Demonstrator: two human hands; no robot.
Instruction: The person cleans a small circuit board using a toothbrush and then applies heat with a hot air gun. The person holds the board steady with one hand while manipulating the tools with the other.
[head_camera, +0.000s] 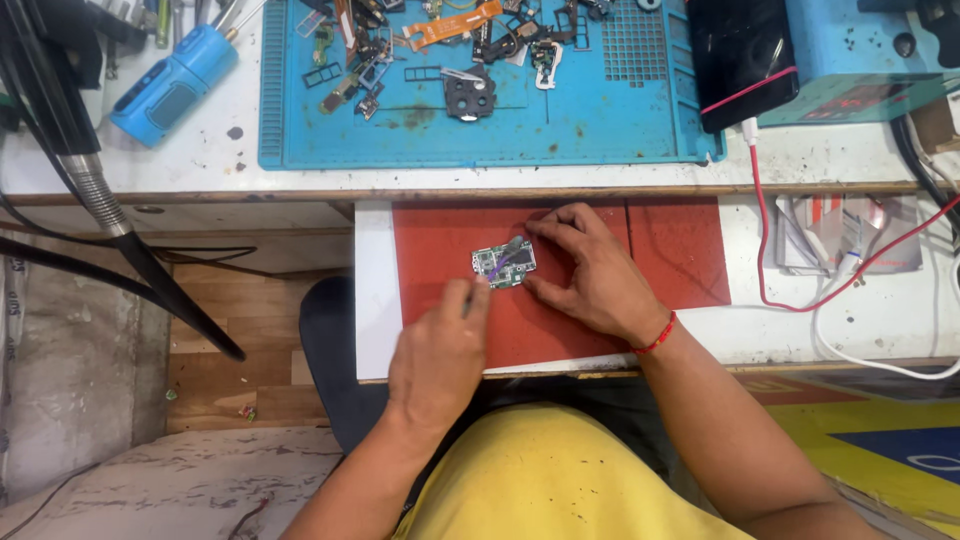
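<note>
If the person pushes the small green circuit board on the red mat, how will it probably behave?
The small green circuit board looks thin and flat, so probably stiff and light, apt to slide, not roll. The right hand steadies it on the red mat; its exposed parts suggest fragility.

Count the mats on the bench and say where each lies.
2. A blue mat lies on the upper shelf, strewn with small parts. A red mat lies on the lower board, under the circuit board that the left hand and right hand work on.

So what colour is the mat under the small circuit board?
Red; the mat under the circuit board shows best in the head view.
</note>
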